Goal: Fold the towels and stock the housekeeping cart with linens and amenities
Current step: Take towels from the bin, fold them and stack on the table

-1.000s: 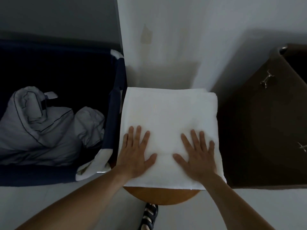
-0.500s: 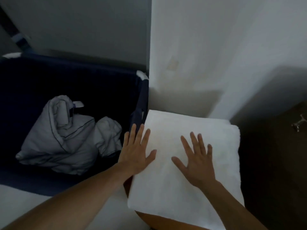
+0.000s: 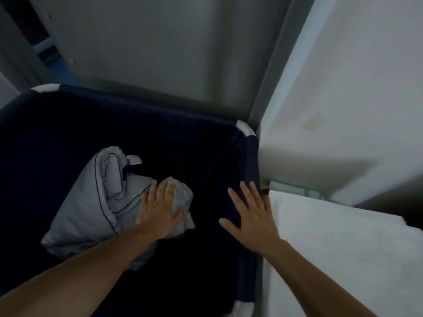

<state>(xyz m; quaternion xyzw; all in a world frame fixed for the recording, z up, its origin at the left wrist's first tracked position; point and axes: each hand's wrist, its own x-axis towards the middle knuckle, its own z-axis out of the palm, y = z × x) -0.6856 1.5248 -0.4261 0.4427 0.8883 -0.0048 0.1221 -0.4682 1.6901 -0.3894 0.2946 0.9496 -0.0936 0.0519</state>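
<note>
Linen [image 3: 91, 202] in bin [image 3: 250, 161]: best gripped by an edge; left hand [image 3: 160, 213] laid flat on it, right hand [image 3: 251, 223] spread, empty, beside towel [image 3: 343, 248].

Two bare forearms [image 3: 91, 268], bare left hand [image 3: 158, 216], bare right hand [image 3: 251, 223], slender fingers [image 3: 248, 196]

Dimly lit corner. A white wall [image 3: 354, 76], marked by a faint yellowish stain [image 3: 312, 122] and crossed by a dark shadow [image 3: 320, 170], is bordered by a grey frame [image 3: 272, 72] and a grey panel [image 3: 160, 53].
</note>
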